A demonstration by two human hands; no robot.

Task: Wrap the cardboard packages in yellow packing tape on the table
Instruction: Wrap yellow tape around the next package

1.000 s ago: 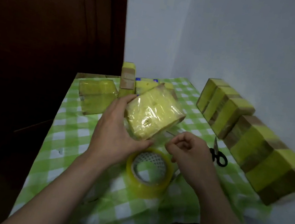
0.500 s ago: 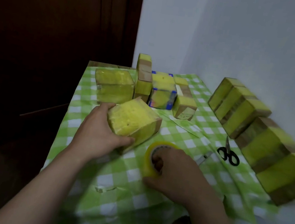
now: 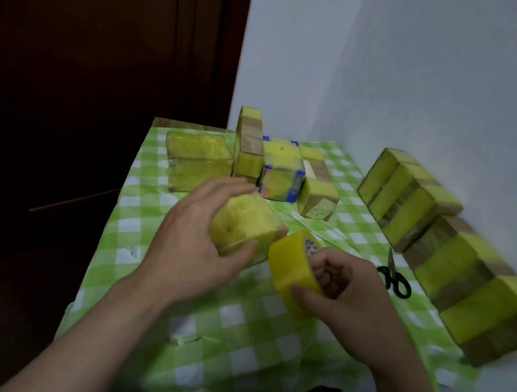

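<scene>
We noted left hand [image 3: 194,243] gripping package [image 3: 247,224], right hand [image 3: 347,301] clutching roll [image 3: 290,266]. Risk: with the roll crowding the package, tape could stick crooked or catch the cloth [image 3: 227,331].

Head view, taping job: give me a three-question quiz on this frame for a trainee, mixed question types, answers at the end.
1. Multiple choice: what does the right hand hold?
A) a pen
B) the tape roll
C) a knife
2. True or false: the left hand has a yellow-wrapped package in its grip.
3. Fill in: black-handled ___ lie on the checked tablecloth, to the right of the right hand.

Key:
1. B
2. True
3. scissors
</scene>
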